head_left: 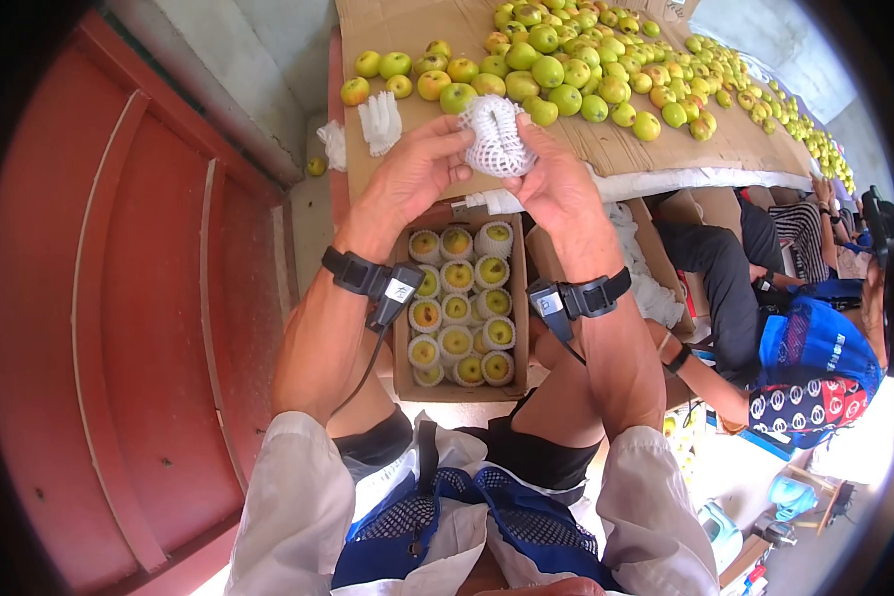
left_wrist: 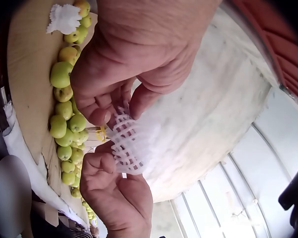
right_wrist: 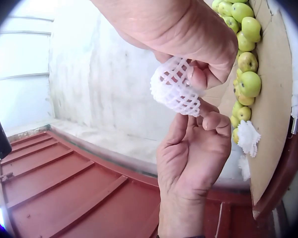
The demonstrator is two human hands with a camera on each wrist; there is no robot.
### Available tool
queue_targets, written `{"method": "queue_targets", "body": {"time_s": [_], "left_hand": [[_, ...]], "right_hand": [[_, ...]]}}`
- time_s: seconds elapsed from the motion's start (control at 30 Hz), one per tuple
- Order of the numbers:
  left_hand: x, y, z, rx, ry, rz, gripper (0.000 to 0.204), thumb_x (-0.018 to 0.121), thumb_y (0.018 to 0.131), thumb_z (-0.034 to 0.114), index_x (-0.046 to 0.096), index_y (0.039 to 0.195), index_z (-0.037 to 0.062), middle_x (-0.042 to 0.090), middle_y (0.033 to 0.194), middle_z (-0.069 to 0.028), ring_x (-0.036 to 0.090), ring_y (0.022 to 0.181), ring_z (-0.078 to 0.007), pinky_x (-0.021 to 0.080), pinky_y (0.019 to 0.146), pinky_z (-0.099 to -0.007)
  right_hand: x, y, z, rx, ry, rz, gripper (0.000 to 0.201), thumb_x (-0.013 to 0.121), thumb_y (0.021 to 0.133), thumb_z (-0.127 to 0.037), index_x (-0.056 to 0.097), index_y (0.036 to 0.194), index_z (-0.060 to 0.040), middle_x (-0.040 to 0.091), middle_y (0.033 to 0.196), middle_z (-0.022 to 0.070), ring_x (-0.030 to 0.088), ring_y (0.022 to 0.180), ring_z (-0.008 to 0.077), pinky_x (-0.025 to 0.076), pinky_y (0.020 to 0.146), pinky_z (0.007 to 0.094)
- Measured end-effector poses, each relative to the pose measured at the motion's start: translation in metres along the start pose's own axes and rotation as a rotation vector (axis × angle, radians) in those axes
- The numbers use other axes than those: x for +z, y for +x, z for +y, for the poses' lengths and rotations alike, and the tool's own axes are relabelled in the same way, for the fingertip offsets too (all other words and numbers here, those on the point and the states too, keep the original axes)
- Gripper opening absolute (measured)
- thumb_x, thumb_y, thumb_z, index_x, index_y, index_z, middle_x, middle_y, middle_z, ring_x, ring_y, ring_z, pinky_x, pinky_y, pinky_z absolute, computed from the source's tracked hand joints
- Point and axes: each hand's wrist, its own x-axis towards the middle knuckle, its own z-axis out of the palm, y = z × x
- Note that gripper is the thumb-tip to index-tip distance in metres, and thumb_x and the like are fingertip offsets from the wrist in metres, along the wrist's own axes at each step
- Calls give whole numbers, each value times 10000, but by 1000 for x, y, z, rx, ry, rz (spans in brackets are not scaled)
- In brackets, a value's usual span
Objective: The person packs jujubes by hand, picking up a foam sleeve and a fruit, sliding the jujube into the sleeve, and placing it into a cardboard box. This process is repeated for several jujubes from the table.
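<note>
Nearest the person, between the knees, an open cardboard box (head_left: 401, 377) holds rows of yellow-green fruit, each one seated in a white foam net sleeve. A second carton (head_left: 544, 260) stands just beside its right wall, filled with loose white netting.

Above the box, both hands are raised together with a white foam net (head_left: 495, 139) caught between them. The left hand (head_left: 414, 171) pinches the net's left side with thumb and curled fingertips; the right hand (head_left: 558, 181) pinches the right side in the same way. The left wrist view shows the mesh stretched between the two sets of fingertips (left_wrist: 100, 115), and a sliver of yellow shows at its mouth, too small to identify. The right wrist view shows the net bunched into a small cup shape between the two thumbs. The net touches nothing but the hands.

Beyond the hands lies a cardboard sheet (head_left: 407, 20) carrying a wide spread of green and yellow fruit (head_left: 566, 70), densest toward its far right corner. Near its left edge lie two spare foam nets (head_left: 379, 121), well apart from the held one. One stray fruit (head_left: 316, 166) lies on the floor past that edge. On the right, another person (head_left: 815, 338) sits by the cardboard.
</note>
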Motion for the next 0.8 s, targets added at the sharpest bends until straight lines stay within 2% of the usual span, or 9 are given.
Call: {"method": "queue_targets", "body": {"time_s": [0.2, 0.3, 0.4, 0.5, 0.6, 0.7, 0.8], "left_hand": [[2, -1, 0, -10, -4, -25, 288, 608, 1008, 150, 591, 1263, 18, 648, 1135, -13, 587, 945, -94, 453, 716, -246], [4, -4, 3, -2, 2, -9, 309, 608, 1007, 147, 582, 1284, 12, 647, 1137, -13, 591, 929, -91, 456, 714, -245], [12, -5, 3, 12, -19, 46, 299, 597, 1010, 139, 590, 1279, 9, 654, 1106, -10, 594, 912, -85, 461, 712, -250], [5, -6, 2, 27, 72, 24, 275, 591, 1012, 145, 608, 1250, 9, 667, 1098, -24, 604, 930, -82, 459, 723, -240], [9, -7, 0, 44, 212, 142, 267, 605, 1004, 172, 628, 1226, 25, 679, 1107, -26, 616, 952, -85, 457, 738, -245], [21, -8, 1, 151, 605, 373, 281, 623, 996, 224, 638, 1214, 48, 685, 1113, -21, 622, 948, -87, 450, 744, -252], [17, -7, 0, 273, 808, 460, 291, 629, 994, 273, 651, 1189, 58, 692, 1080, -14, 620, 928, -89, 446, 733, -265]], "right_hand": [[-1, -2, -2, -12, -86, -22, 218, 680, 979, -250, 636, 1126, -96, 682, 972, -22, 595, 785, 57, 384, 543, 225], [1, -3, 0, -58, -112, 47, 211, 689, 974, -237, 639, 1097, -72, 675, 930, -14, 571, 739, 44, 364, 521, 207], [-3, -2, 1, -55, -97, 11, 199, 697, 968, -221, 644, 1070, -58, 671, 923, -5, 557, 724, 36, 361, 514, 196], [1, -4, 1, -49, -96, 0, 174, 700, 965, -201, 649, 1048, -56, 666, 909, -9, 546, 714, 35, 365, 515, 194], [3, -5, 3, -59, -105, 17, 178, 710, 956, -202, 652, 1052, -63, 663, 899, -13, 539, 714, 36, 361, 514, 192], [0, 1, 5, -109, -131, 73, 187, 723, 942, -201, 664, 1053, -63, 672, 911, -10, 547, 734, 41, 365, 525, 194], [4, -5, -1, -191, -234, 168, 209, 733, 931, -197, 675, 1066, -48, 679, 925, -10, 553, 748, 48, 388, 567, 209]]}}
